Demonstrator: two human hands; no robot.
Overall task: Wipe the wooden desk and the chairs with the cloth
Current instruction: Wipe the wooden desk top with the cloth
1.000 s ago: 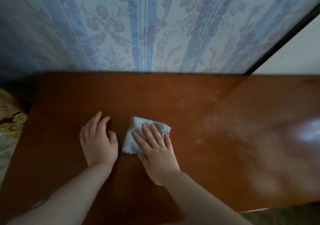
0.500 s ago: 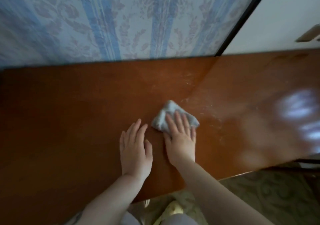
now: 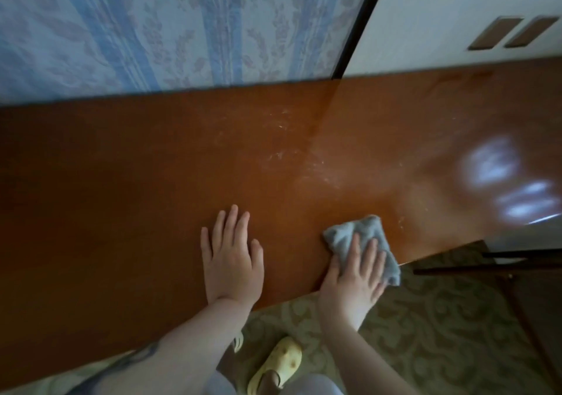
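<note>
The wooden desk (image 3: 137,181) is a glossy red-brown top stretching across the view against the wall. A crumpled grey cloth (image 3: 349,233) lies at the desk's near edge, part of it hanging over. My right hand (image 3: 354,279) presses flat on the cloth, fingers spread over it. My left hand (image 3: 231,257) rests palm-down on the bare wood to the left of the cloth, fingers apart, holding nothing. Pale dusty smears (image 3: 307,157) mark the wood beyond the cloth. A dark chair (image 3: 511,279) shows partly at the right, below the desk edge.
Blue floral wallpaper (image 3: 182,29) rises behind the desk, with a white cabinet door (image 3: 456,14) to its right. Below the near edge lies a patterned green carpet (image 3: 441,333) and my foot in a yellow slipper (image 3: 279,361). Window light glares on the desk's right part (image 3: 501,181).
My right hand has slid the cloth to the right and back toward the desk's near edge. My left hand followed rightward, still flat on the wood. The view shifted right.
</note>
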